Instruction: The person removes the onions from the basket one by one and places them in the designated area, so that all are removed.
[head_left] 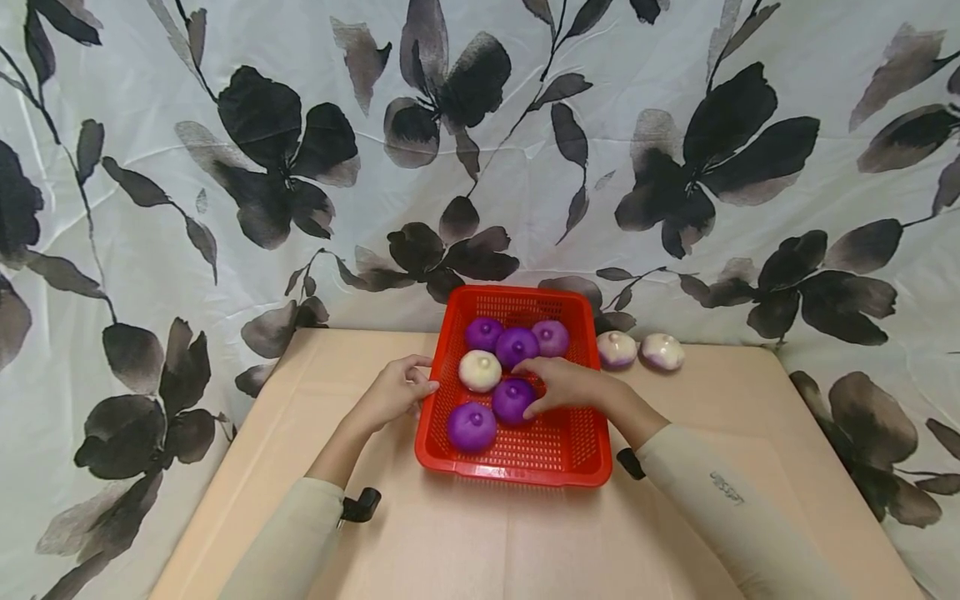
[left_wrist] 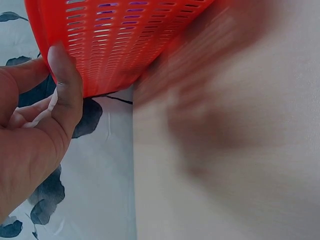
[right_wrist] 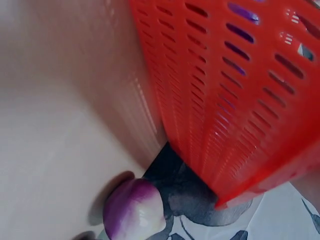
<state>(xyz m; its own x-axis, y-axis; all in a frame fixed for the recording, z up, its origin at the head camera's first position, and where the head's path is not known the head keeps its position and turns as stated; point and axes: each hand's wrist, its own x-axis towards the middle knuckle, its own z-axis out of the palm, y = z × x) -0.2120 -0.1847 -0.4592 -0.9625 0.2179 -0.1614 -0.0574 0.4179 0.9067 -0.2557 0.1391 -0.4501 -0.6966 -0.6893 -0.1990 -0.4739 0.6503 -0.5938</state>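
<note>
A: What is carrying everything here?

B: A broad, flat, pale wood-coloured table [head_left: 465, 550] is carrying it, its smooth top narrowing toward the far edge

A: And what is resting directly on that?

B: A rectangular, red plastic basket with slotted walls [head_left: 512, 476] is standing toward the far side, casting a soft shadow

A: Is anything else lying there?

B: Yes, a round, cream-and-purple onion [head_left: 617, 350] is lying just right of the basket, and a second, similar onion [head_left: 663, 353] is sitting close beside it
</note>
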